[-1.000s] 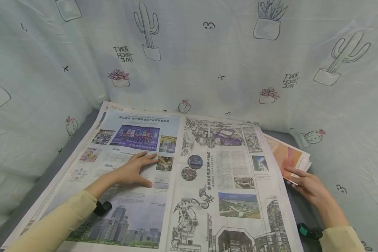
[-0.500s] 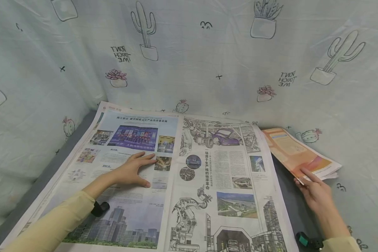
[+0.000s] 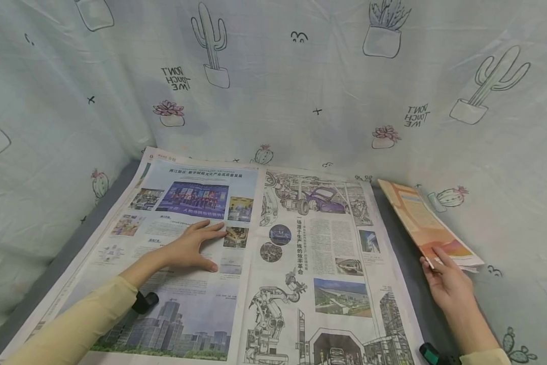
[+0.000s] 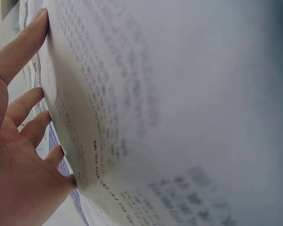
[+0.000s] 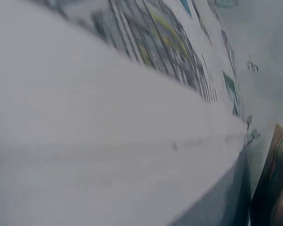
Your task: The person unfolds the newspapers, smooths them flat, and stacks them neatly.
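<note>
A large newspaper (image 3: pixel 328 248) lies spread across the table. On its left page rests my left hand (image 3: pixel 193 248), fingers apart and thumb out to the side. In the left wrist view, the fingertips of that hand (image 4: pixel 28 174) meet the sheet. My right hand (image 3: pixel 453 284) pinches an orange booklet (image 3: pixel 426 215) by its near end, thumb on top and fingers underneath. The booklet is tilted beside the newspaper's right edge. Only a corner of the booklet (image 5: pixel 269 183) and a bit of the hand show in the right wrist view.
Grey table surface (image 3: pixel 403 263) shows in a strip right of the newspaper. A pale curtain (image 3: pixel 273 91) printed with cacti hangs behind and on both sides. A black wrist device (image 3: pixel 430 353) with a green patch is on the right wrist.
My right hand has drawn the booklet out from under the newspaper's right edge, then shifted slightly back left, tilting it. The left hand has stayed on the page.
</note>
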`<state>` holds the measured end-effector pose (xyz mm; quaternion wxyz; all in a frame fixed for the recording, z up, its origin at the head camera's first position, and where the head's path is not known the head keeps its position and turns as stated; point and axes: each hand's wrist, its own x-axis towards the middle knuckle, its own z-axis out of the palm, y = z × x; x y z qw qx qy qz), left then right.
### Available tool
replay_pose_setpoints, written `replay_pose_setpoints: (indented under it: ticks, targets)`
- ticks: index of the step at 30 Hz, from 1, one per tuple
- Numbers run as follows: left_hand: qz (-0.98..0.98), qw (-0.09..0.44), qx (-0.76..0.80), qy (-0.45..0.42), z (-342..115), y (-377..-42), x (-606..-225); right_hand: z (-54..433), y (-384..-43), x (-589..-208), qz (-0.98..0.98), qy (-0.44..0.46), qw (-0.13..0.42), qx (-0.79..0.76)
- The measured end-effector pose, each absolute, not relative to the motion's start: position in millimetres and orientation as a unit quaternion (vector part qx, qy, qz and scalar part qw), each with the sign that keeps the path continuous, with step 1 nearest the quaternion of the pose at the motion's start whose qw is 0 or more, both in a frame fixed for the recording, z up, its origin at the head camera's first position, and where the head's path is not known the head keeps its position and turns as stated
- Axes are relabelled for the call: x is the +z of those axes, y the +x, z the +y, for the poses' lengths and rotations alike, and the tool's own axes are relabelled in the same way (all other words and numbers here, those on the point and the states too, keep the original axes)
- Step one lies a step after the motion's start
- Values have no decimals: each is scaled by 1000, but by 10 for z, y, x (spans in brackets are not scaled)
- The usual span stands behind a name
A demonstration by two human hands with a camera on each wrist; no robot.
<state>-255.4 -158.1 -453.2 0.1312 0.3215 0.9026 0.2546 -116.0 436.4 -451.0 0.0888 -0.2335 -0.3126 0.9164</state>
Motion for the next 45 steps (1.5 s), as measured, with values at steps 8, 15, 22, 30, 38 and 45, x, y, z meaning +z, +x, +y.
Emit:
replay_pose_setpoints:
  ticks: [8, 15, 22, 30, 38, 45]
  targets:
    - [905, 130, 249, 320, -1606, -2547, -4523, 3721, -1105, -4470, -454, -253, 54, 853]
    - [907, 133, 242, 318, -1620, -2546, -4517, 3040, -1058, -4517, -552, -278, -16, 786]
    - [908, 133, 243, 315, -1644, -2533, -4511, 2363, -1022, -4583, -569, -231, -50, 788]
    - [917, 120, 199, 325, -1576, -2554, -4480, 1864, -1013, -4531, -562, -172, -99, 803]
    - [877, 148, 347, 299, -1161, -2366, -4330, 1528, -1019, -4529, -535, -146, -161, 816]
    - [762, 271, 568, 151, -674, -2199, -4316, 1352, -1049, -4574, -521, -145, -169, 824]
